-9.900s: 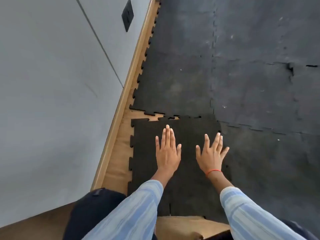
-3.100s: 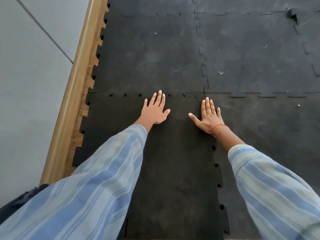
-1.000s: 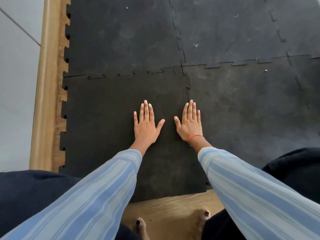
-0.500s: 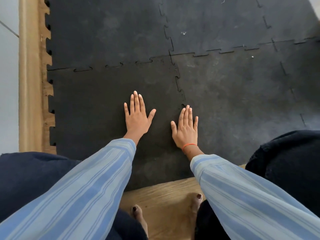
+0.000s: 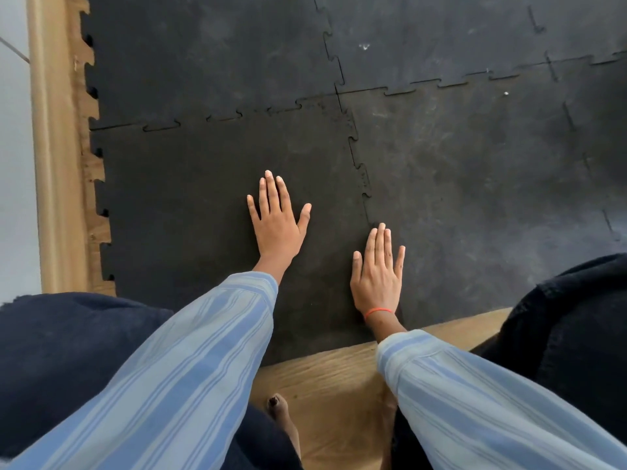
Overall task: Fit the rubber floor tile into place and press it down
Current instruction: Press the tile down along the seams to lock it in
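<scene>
The black rubber floor tile (image 5: 190,205) lies flat on the wooden floor, its toothed far and right edges locked into the neighbouring black tiles (image 5: 475,184). My left hand (image 5: 276,222) rests palm down on the tile's middle, fingers spread. My right hand (image 5: 378,276), with an orange band at the wrist, lies flat on the seam along the tile's right edge, near its front corner. Both hands hold nothing.
A wooden skirting board (image 5: 51,147) and grey wall (image 5: 13,164) run along the left. Bare wooden floor (image 5: 332,374) shows in front of the tile and in a strip at its left teeth. My dark-clothed knees (image 5: 570,334) and toes (image 5: 278,407) are near the front edge.
My right hand has slid back along the right seam towards the tile's front corner. My left hand stays flat on the tile's middle. The view has shifted slightly.
</scene>
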